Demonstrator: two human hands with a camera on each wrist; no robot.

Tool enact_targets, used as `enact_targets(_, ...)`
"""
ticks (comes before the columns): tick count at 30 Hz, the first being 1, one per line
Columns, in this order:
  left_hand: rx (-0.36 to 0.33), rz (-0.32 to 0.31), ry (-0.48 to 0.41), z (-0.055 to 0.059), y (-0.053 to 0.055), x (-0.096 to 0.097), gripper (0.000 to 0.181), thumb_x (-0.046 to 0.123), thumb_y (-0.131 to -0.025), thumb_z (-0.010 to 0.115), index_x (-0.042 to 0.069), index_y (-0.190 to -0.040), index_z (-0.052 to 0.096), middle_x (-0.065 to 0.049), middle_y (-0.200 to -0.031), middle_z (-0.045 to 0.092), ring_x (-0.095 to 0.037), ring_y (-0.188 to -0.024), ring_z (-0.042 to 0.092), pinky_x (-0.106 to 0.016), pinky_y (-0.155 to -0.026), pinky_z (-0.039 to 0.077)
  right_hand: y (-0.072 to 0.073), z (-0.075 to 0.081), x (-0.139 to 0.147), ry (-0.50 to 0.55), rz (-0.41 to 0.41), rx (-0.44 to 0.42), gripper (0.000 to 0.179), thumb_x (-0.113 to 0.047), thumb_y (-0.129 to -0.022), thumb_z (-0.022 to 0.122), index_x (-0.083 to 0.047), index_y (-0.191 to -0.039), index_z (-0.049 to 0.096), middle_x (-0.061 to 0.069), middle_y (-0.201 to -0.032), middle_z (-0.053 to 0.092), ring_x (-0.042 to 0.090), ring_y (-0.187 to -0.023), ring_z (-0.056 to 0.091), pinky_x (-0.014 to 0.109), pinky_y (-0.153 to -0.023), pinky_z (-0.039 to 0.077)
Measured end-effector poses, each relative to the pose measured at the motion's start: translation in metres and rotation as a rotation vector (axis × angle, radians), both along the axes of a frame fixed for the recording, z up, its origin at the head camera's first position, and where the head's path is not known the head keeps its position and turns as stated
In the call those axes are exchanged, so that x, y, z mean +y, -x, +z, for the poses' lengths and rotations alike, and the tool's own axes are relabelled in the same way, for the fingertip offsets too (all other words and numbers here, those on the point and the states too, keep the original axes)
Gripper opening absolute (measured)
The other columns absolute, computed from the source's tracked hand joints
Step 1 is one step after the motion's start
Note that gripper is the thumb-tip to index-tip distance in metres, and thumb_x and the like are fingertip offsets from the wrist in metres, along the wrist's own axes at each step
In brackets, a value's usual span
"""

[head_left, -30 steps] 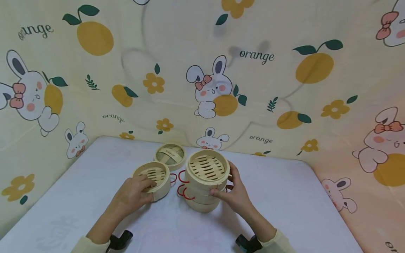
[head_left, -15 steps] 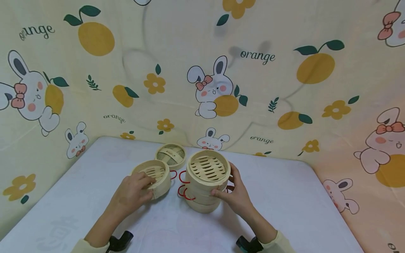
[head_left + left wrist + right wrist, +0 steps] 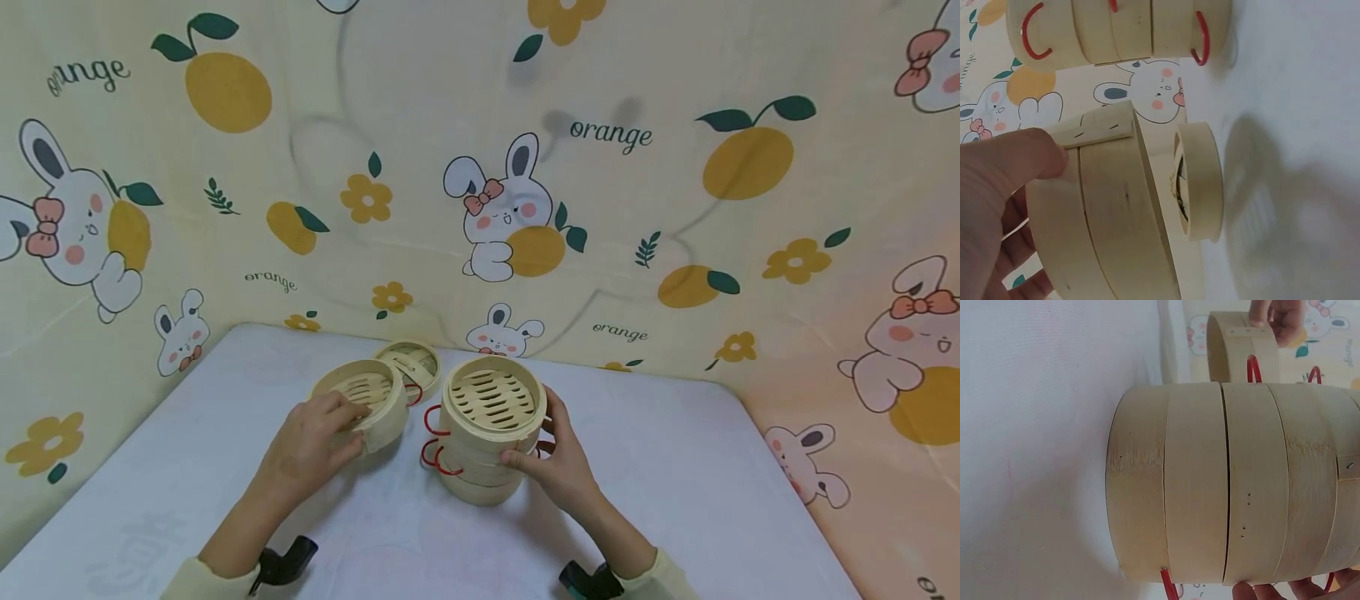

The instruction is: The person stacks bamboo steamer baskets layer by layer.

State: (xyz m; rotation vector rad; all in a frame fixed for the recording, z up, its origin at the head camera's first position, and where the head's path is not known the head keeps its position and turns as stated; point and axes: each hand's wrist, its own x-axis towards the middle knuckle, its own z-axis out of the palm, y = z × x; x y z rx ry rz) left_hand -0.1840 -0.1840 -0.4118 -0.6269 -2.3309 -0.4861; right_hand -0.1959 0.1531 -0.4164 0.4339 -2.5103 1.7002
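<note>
My left hand (image 3: 311, 442) pinches the near wall of a small bamboo steamer basket (image 3: 388, 415), thumb outside and fingers over the rim. In the left wrist view this basket (image 3: 1125, 206) hangs above the table, slightly tilted. To its right stands an upright stack of bamboo steamer baskets (image 3: 483, 467), a slatted floor showing in the top one and red loops at its sides. My right hand (image 3: 561, 471) grips that stack's right side; some fingers are hidden behind it. Behind the lifted basket lies a round woven steamer lid (image 3: 423, 360), partly covered.
A white-covered table (image 3: 675, 500) bears everything. Close behind its far edge rises a printed cloth backdrop (image 3: 420, 75) with rabbits and oranges. Each wrist carries a black camera (image 3: 288, 562).
The basket in my left hand has risen off the table and shifted a little away from me, covering more of the lid. My right hand and the stack stay where they were.
</note>
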Motion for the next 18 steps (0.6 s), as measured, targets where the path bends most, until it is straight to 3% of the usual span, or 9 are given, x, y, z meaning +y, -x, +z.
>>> enact_targets(7, 0.050, 0.006, 0.005, 0.006, 0.004, 0.001, 0.030, 0.005, -0.069, 0.077, 0.007, -0.098, 0.072, -0.003, -0.088, 0.063, -0.020, -0.079, 0.061, -0.038, -0.066, 0.050, 0.001, -0.001, 0.001, -0.007, -0.004, 0.002, 0.099, -0.022, -0.072, 0.085, -0.029, -0.150, 0.024, 0.001, -0.142, 0.044, 0.024, -0.122, 0.045, 0.038, -0.089, 0.045)
enact_targets(18, 0.049, 0.039, -0.047, 0.017, 0.004, 0.006, 0.033, 0.003, -0.074, 0.075, 0.006, -0.106, 0.068, -0.006, -0.094, 0.061, -0.025, -0.084, 0.056, -0.041, -0.069, 0.045, 0.000, -0.002, 0.000, -0.010, -0.005, 0.007, 0.099, -0.022, -0.072, 0.085, -0.028, -0.150, 0.023, 0.000, -0.142, 0.044, 0.024, -0.122, 0.045, 0.036, -0.089, 0.045)
